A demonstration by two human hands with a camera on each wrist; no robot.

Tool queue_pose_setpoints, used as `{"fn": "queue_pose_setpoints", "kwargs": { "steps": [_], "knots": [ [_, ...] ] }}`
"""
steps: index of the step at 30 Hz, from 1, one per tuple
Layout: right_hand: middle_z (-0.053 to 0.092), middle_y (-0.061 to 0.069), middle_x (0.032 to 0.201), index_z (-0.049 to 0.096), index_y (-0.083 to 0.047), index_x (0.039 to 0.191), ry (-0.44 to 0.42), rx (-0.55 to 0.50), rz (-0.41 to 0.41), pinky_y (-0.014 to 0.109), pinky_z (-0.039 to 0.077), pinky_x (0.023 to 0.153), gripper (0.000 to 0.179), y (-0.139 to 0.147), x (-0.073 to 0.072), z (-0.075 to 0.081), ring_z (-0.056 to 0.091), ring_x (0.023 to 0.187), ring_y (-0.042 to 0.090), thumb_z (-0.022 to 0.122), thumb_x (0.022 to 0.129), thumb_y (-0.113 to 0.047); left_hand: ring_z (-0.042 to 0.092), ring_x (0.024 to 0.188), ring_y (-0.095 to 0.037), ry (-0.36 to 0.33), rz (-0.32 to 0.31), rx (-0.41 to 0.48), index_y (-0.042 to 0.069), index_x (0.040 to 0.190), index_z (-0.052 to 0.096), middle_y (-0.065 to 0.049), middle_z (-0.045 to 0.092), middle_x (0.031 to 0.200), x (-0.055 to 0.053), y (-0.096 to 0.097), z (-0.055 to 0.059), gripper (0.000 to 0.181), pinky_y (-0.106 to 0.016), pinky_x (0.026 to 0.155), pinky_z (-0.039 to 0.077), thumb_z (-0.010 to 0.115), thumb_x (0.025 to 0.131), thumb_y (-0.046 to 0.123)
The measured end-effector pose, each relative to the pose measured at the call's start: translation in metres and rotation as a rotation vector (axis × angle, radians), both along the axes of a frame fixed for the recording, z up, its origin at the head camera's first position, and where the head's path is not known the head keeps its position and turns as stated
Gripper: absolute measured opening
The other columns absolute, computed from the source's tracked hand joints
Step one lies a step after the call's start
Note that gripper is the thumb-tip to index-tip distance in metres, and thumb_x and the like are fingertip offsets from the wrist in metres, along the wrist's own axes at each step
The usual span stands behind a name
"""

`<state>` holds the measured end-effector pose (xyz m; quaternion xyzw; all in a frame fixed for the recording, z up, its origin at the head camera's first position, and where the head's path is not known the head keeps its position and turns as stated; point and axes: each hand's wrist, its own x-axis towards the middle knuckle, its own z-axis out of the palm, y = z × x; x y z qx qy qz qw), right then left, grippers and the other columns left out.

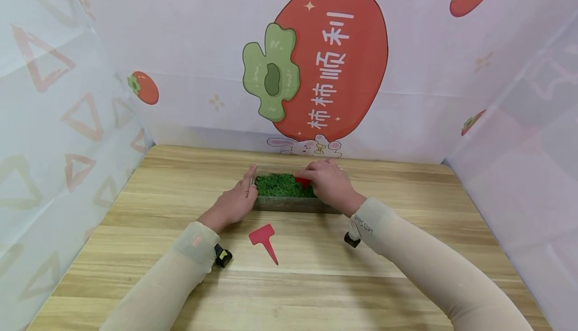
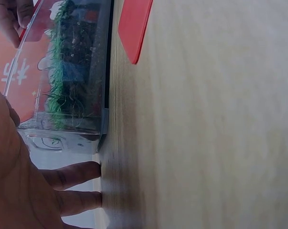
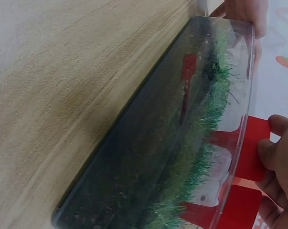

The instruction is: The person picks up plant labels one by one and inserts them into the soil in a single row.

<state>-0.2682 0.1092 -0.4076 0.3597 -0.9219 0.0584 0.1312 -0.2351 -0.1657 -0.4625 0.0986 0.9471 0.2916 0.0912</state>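
A clear rectangular planter box (image 1: 289, 204) holds green grass (image 1: 276, 185) over dark soil. My right hand (image 1: 331, 184) pinches a red T-shaped plant label (image 3: 255, 145) between thumb and finger, its lower part down in the grass. Beside it a second red label (image 3: 239, 207) stands in the box, close to the other fingers of that hand. Along the box's left end lies my left hand (image 1: 236, 203), its fingers straight and two fingertips on the tabletop. Another red plant label (image 1: 263, 235) rests flat on the table in front of the box.
The wooden table (image 1: 289, 291) ends at a white back wall sheet (image 1: 207, 105) printed with persimmons. Similar printed sheets stand on the left and right sides. The box sits near the table's back edge.
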Motion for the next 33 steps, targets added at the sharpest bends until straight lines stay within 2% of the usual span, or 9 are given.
{"fn": "queue_pose_setpoints", "kwargs": {
  "steps": [9, 15, 22, 30, 33],
  "knots": [
    [0.072, 0.001, 0.104, 0.072, -0.024, 0.124, 0.006, 0.012, 0.013, 0.045, 0.049, 0.093, 0.041, 0.000, 0.000, 0.003, 0.066, 0.099, 0.020, 0.070, 0.089, -0.003, 0.047, 0.131, -0.053, -0.004, 0.005, -0.010, 0.029, 0.162, -0.010, -0.021, 0.026, 0.163, 0.000, 0.000, 0.001, 0.060, -0.064, 0.104, 0.039, 0.013, 0.108, 0.040],
    [0.069, 0.002, 0.106, 0.072, -0.019, 0.123, 0.000, -0.037, 0.032, 0.041, 0.054, 0.090, 0.040, 0.003, 0.001, 0.007, 0.064, 0.097, 0.021, 0.075, 0.087, -0.003, 0.046, 0.132, -0.053, -0.007, 0.004, -0.014, 0.030, 0.162, -0.010, -0.022, 0.027, 0.162, 0.000, 0.000, 0.001, 0.060, -0.065, 0.105, 0.038, 0.013, 0.107, 0.041],
    [0.070, 0.005, 0.108, 0.072, -0.015, 0.121, 0.060, -0.077, 0.030, 0.039, 0.055, 0.090, 0.038, 0.012, 0.002, 0.014, 0.064, 0.100, 0.023, 0.073, 0.086, 0.002, 0.047, 0.131, -0.053, -0.010, 0.001, -0.008, 0.030, 0.162, -0.011, -0.021, 0.026, 0.163, 0.001, -0.001, 0.001, 0.060, -0.065, 0.104, 0.039, 0.013, 0.108, 0.041],
    [0.068, 0.004, 0.104, 0.073, -0.016, 0.118, 0.079, -0.139, 0.067, 0.039, 0.054, 0.090, 0.042, 0.019, 0.013, 0.013, 0.063, 0.099, 0.023, 0.068, 0.085, 0.009, 0.050, 0.128, -0.053, -0.016, -0.001, -0.009, 0.030, 0.161, -0.011, -0.022, 0.027, 0.162, 0.001, 0.000, 0.000, 0.059, -0.064, 0.102, 0.041, 0.011, 0.108, 0.042],
    [0.069, 0.004, 0.105, 0.074, -0.016, 0.117, 0.107, -0.151, 0.108, 0.039, 0.054, 0.088, 0.041, 0.016, 0.021, 0.013, 0.064, 0.098, 0.023, 0.072, 0.083, 0.007, 0.051, 0.126, -0.053, -0.014, 0.000, -0.004, 0.031, 0.161, -0.011, -0.022, 0.027, 0.162, 0.002, 0.000, 0.001, 0.059, -0.064, 0.101, 0.042, 0.011, 0.108, 0.042]
  ]
}}
